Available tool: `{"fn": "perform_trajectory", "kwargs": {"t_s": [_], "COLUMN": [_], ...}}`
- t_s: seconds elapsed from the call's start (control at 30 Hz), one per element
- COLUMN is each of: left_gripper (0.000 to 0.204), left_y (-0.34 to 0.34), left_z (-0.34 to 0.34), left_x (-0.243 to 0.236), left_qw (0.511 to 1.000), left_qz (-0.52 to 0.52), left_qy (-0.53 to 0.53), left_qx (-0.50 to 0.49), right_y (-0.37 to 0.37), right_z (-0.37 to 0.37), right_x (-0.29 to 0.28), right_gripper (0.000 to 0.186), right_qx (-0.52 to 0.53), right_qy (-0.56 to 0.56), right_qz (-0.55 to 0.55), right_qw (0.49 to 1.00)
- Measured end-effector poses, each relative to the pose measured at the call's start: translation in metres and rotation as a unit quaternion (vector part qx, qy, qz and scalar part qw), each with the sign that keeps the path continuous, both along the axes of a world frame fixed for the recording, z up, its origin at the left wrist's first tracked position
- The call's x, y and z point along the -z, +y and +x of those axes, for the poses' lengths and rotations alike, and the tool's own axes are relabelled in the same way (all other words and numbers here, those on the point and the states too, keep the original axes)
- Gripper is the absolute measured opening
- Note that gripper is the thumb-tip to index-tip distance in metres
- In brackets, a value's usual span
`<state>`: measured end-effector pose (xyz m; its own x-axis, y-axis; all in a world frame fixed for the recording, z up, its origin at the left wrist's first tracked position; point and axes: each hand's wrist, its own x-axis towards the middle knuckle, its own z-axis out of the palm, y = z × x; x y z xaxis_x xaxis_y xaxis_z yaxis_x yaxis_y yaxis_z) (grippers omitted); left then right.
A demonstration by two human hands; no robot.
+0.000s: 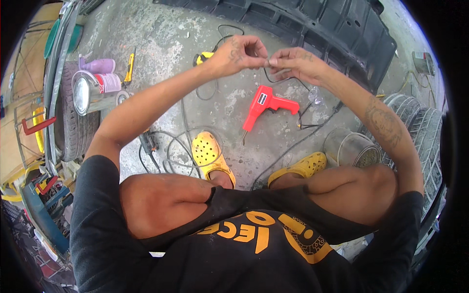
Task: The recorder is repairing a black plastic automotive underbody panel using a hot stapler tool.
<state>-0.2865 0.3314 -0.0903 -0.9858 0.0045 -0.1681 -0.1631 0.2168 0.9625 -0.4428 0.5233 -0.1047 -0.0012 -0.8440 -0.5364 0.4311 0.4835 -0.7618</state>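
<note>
My left hand and my right hand meet in front of me, thumbs and fingertips pinched together. Whatever is between the fingertips is too small to make out. Below them on the concrete floor lies a red pistol-shaped hot stapler, its thin metal tip toward my feet. A small clear plastic bag sits beside its handle, under my right forearm. Just beyond the hands is a large black plastic car panel. A yellow-and-black tool rests by my left wrist, partly hidden by it.
Cables loop across the floor near my yellow clogs. At left are a tin can, a purple bottle, a yellow cutter knife and a tyre. A metal bucket and tyres stand right.
</note>
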Motion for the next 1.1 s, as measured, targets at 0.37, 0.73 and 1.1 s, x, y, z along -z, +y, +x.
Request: {"fn": "perform_trajectory", "kwargs": {"t_s": [0.37, 0.73, 1.1], "left_gripper": [0.031, 0.025, 0.019], "left_y": [0.005, -0.004, -0.01], "left_z": [0.015, 0.039, 0.063], "left_x": [-0.01, 0.047, 0.033], "left_qw": [1.0, 0.995, 0.983], "left_qz": [-0.023, 0.036, 0.004], "left_qy": [0.01, -0.093, -0.171], "left_qx": [0.017, 0.025, 0.065], "right_y": [0.0, 0.079, 0.089], "right_z": [0.014, 0.024, 0.061], "right_x": [-0.002, 0.087, 0.095], "right_gripper": [0.033, 0.07, 0.08], "right_qx": [0.019, -0.33, -0.362], "right_qy": [0.002, 0.534, 0.529], "right_qz": [0.021, -0.071, 0.008], "right_qw": [1.0, 0.775, 0.767]}}
